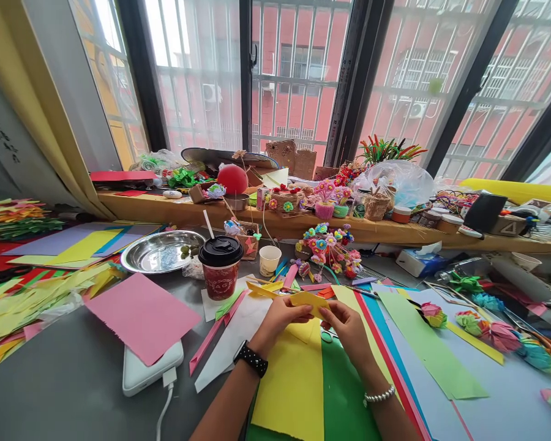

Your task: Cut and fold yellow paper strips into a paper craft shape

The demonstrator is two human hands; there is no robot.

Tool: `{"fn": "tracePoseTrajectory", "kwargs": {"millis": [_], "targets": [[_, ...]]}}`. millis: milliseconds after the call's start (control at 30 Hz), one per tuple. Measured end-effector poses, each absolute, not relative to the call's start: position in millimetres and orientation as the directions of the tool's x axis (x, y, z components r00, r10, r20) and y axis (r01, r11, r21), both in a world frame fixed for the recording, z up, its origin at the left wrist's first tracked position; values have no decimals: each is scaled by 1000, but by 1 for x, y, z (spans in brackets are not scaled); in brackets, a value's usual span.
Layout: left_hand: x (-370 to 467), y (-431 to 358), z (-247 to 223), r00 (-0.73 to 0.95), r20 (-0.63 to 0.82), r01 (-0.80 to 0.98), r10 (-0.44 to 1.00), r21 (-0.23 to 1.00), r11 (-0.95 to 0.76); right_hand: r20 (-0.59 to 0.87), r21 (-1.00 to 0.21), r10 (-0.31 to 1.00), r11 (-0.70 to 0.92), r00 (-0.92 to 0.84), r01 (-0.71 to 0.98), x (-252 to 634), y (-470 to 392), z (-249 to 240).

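My left hand (285,318) and my right hand (346,324) hold a small folded piece of yellow paper (310,302) between them, fingers pinched on its two ends. Below it a large yellow sheet (291,386) lies on a green sheet (344,398). Scissors (329,336) with pale green handles lie partly hidden between my hands. More folded yellow strips (261,289) sit just beyond my left hand.
A lidded cup with a straw (219,269), a paper cup (269,260) and a metal plate (160,252) stand behind. Pink paper (142,318) covers part of a white power bank (153,367). At right are paper sheets (496,373) and paper flowers (502,335).
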State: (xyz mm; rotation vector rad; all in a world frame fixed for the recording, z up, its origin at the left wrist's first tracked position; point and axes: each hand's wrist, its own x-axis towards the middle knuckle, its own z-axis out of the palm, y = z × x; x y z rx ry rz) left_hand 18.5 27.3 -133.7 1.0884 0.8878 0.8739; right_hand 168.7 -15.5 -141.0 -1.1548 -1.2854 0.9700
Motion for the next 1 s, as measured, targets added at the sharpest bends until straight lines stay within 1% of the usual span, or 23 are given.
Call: {"fn": "tracePoseTrajectory", "kwargs": {"millis": [167,267,367,733,900,1000], "targets": [[9,31,-130,376,-88,-108,923,985,138,150,-987,989,149,0,65,174,-13,-142],[7,30,-127,372,-120,-107,920,979,171,148,-988,989,148,-1,45,175,-12,-143],[8,29,-127,381,-148,-149,913,964,218,155,-987,988,154,26,45,176,-12,-143],[7,30,-130,436,-179,-211,882,933,293,178,-984,984,178,28,30,178,-12,-145],[7,29,-128,473,-147,-137,869,962,237,166,-986,986,165,23,27,177,-13,-145],[9,29,-127,473,-167,-74,865,971,227,179,-983,984,179,-6,38,177,-13,-145]]}}
